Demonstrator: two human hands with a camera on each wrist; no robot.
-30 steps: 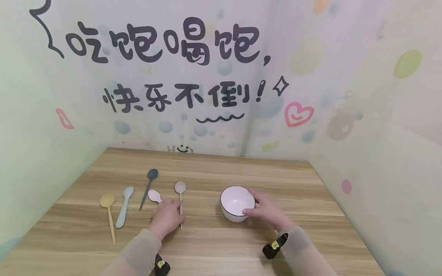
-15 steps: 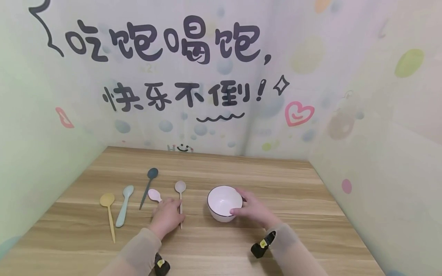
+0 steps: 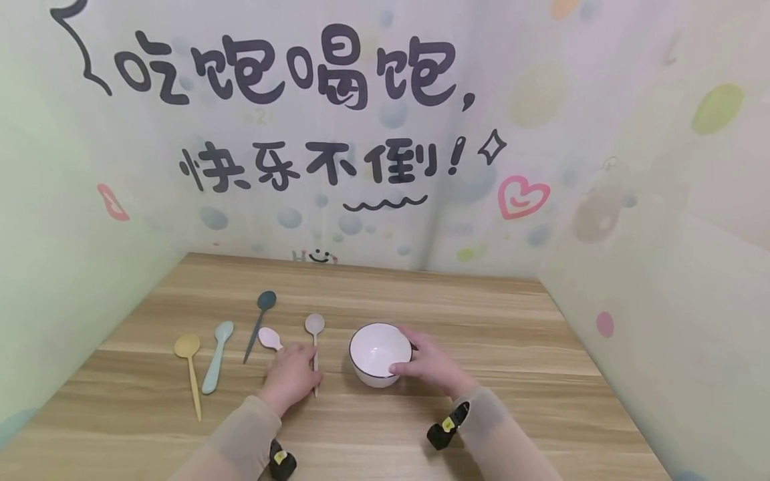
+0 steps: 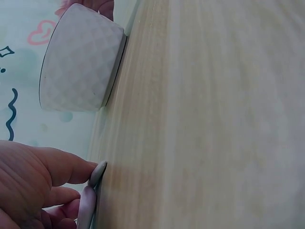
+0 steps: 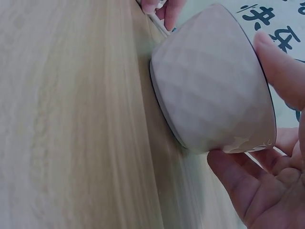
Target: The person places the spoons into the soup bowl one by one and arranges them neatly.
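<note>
A white bowl with a dark rim (image 3: 374, 351) stands upright right of centre in the head view. My right hand (image 3: 433, 366) grips its right side, thumb over the rim and fingers against the outer wall; the right wrist view shows the bowl's diamond-patterned side (image 5: 214, 86). My left hand (image 3: 290, 377) is low over the table, thumb and fingertips at the handle of a beige spoon (image 3: 315, 325). Beneath that palm lies a pink spoon (image 3: 269, 338), its handle hidden in the head view. In the left wrist view, the thumb (image 4: 71, 167) presses at a handle end.
Left of the hands lie a dark blue spoon (image 3: 266, 302), a light blue spoon (image 3: 221, 351) and a yellow spoon (image 3: 188, 347) on the wooden table (image 3: 481, 314). Printed walls (image 3: 361, 227) close in the back and both sides.
My right hand has moved the bowl leftward across the table, nearer the beige spoon. The left hand and the spoons have stayed in place.
</note>
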